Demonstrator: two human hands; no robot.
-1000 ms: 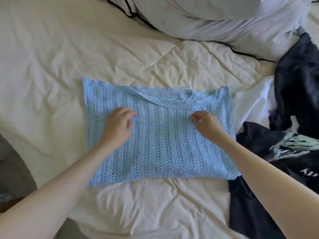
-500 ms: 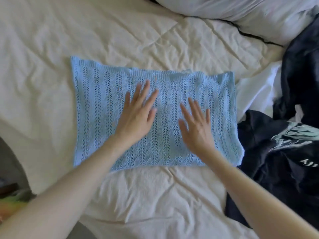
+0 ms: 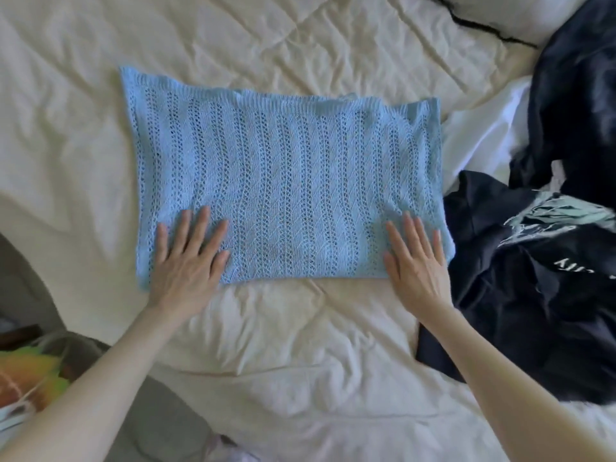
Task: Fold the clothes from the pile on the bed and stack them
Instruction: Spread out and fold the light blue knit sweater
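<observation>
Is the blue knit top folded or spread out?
Folded: blue knit top lies as a flat rectangle, no sleeves or neckline showing.

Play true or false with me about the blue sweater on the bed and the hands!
1. Both hands lie flat on the light blue knit sweater. True: the left hand and the right hand press its near edge with straight fingers.
2. The sweater is crumpled in a ball. False: it lies folded flat, a rectangle.
3. Dark clothes are piled to the right of it. True.
4. The right hand holds a dark shirt. False: it holds nothing.
5. The bed cover is red. False: it is cream.
</observation>
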